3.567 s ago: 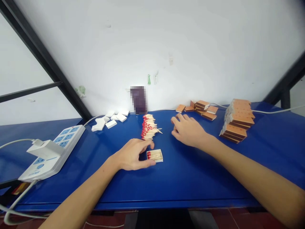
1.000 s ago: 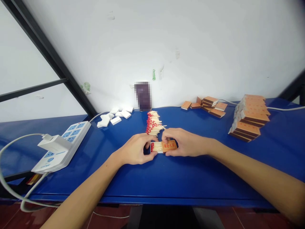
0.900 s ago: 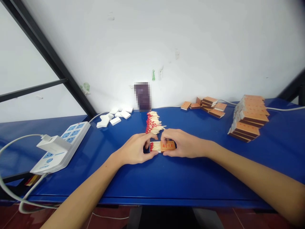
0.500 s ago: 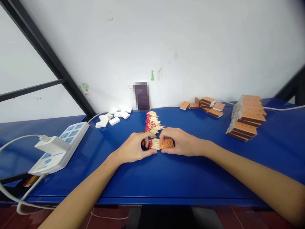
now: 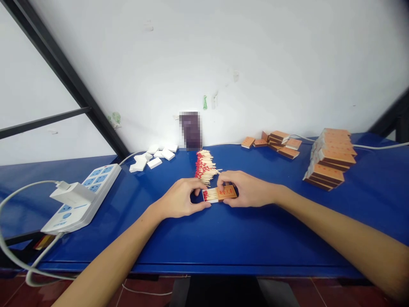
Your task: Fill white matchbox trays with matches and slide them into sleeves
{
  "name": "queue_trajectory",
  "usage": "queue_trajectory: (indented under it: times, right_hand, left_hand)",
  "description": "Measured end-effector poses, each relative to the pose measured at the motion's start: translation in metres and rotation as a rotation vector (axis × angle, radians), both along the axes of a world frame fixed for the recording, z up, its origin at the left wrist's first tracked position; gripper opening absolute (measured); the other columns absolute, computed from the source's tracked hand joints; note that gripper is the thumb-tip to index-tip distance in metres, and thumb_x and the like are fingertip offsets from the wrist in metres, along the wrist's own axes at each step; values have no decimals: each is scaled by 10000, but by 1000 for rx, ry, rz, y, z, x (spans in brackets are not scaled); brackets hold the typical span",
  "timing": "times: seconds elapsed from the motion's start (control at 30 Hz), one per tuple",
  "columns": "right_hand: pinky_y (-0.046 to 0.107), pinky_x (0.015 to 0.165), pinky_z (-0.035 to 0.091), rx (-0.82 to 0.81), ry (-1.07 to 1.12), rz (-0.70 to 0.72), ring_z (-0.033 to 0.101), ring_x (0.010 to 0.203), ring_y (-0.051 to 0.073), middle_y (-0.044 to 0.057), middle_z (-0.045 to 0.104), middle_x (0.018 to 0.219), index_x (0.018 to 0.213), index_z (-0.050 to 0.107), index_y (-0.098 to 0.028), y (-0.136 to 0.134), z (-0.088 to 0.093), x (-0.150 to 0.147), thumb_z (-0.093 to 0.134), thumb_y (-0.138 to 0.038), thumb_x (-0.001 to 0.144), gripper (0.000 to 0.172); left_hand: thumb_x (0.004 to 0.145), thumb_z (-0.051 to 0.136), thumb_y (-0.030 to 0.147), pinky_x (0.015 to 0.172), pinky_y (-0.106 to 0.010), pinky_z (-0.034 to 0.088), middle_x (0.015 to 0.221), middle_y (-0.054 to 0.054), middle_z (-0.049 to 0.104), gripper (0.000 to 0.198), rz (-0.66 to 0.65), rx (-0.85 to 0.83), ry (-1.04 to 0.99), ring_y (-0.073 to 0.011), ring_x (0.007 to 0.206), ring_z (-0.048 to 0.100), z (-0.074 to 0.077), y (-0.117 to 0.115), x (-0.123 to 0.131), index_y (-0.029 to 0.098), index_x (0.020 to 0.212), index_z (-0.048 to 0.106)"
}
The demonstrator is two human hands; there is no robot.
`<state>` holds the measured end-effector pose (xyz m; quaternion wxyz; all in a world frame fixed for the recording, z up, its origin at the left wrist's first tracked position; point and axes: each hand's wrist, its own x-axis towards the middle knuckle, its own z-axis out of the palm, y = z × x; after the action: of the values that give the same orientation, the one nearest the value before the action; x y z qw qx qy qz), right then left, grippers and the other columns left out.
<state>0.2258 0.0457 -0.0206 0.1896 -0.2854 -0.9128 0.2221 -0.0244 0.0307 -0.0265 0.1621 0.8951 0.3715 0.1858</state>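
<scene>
Both my hands meet at the middle of the blue table (image 5: 223,238). My left hand (image 5: 182,200) pinches the open end of a white matchbox tray (image 5: 209,195) filled with red-tipped matches. The tray sits partly inside an orange matchbox sleeve (image 5: 226,192), which my right hand (image 5: 249,189) grips by thumb and fingers. Just behind the hands lies a loose pile of red-tipped matches (image 5: 204,164).
A stack of orange matchboxes (image 5: 330,157) stands at the right, with a smaller heap of orange boxes (image 5: 276,140) behind. Several empty white trays (image 5: 153,155) lie at the back left. A white power strip (image 5: 81,196) with cables sits at the left edge.
Earlier my right hand was away from the filled tray; now it holds the orange sleeve over it. In the last second the sleeve has stayed partly over the tray and the box has tilted slightly.
</scene>
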Motion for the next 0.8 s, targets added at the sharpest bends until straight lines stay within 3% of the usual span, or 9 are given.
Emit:
queue_trajectory:
  times: [0.23,0.47,0.8]
  right_hand:
    - [280,737,445,-102,42,24,595,803,158,18,678,904,912,639,-180,-2,1,-4,735,-293,772,204]
    - [307,823,457,-93,77,11,622,900,179,29,696,1008,990,668,-199,-10,-1,-13,730,-275,790,222]
    - [326,858,446,32,24,40,614,898,188,42,683,977,968,659,-199,-15,-5,-17,699,-288,825,173]
  left_hand:
    - [800,716,506,657,-244,403,760,16,582,366,-56,-91,-63,-116,671,515,-4,0,3,194,988,690]
    - [650,800,578,570,-211,341,698,69,526,544,17,-184,-102,-89,602,466,-8,4,5,194,983,605]
    - [651,766,638,575,-209,332,704,59,508,555,-10,-106,-41,-96,614,453,-7,6,1,189,939,613]
